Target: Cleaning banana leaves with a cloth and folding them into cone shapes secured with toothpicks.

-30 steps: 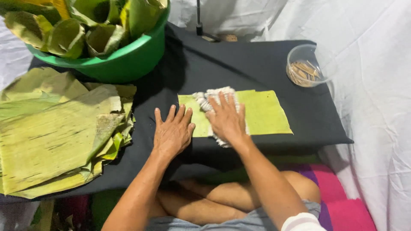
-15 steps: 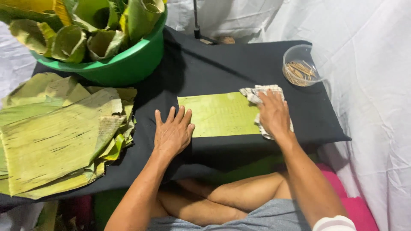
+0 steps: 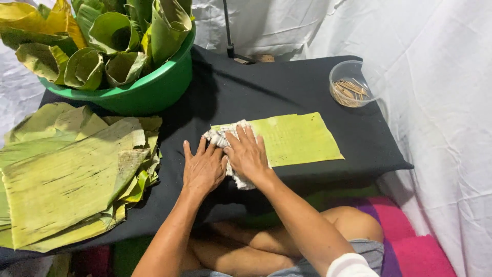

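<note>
While the right hand [image 3: 247, 154] presses flat, fingers spread, on a crumpled white cloth [image 3: 224, 139], the cloth lies over the left end of a rectangular green leaf piece [image 3: 294, 138] spread on the black table cover [image 3: 287, 92]. The hand is not clenched around the cloth; it bears down on it with an open palm. The left hand [image 3: 204, 166] rests just beside the leaf piece's left end, open and flat on the black cover, grasping nothing, its thumb side touching the cloth's edge. Beyond the leaf piece's right end stands a clear plastic cup [image 3: 353, 82] holding thin wooden sticks [image 3: 349, 92]. Well to the left of the leaf piece lies a stack of large banana leaves [image 3: 72, 174]. Behind that stack, up and left of the leaf piece, a green basin [image 3: 148, 92] holds rolled leaf cones [image 3: 113, 36].
</note>
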